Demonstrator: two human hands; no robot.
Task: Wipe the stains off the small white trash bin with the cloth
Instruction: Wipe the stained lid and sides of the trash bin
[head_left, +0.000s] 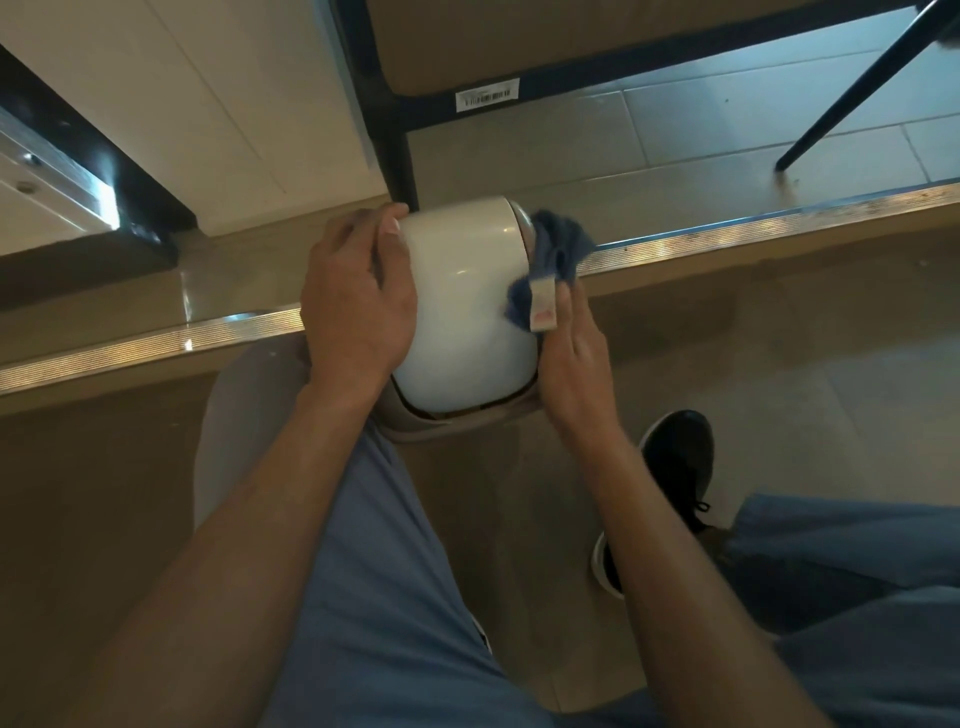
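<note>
The bin (467, 291) lies on its side over the person's lap, just above a knee. Its long way runs from the knee out toward the metal step edge (727, 228). The open mouth points back at the person (its tan rim shows near the knee).

The left hand (358, 306) grips the bin's left side, with fingers curled round it and the thumb up by the far end. It holds the bin steady.

The right hand (571, 358) is on the bin's right side. Its fingers are nearly straight and press the blue cloth (558, 249) against the bin. The cloth has a small white tag (543, 306).

The cloth sits toward the far end on the right, so the right hand is the one to rub with. I think the next rub should go along the bin's long way. I can't make out any stains from here.
</note>
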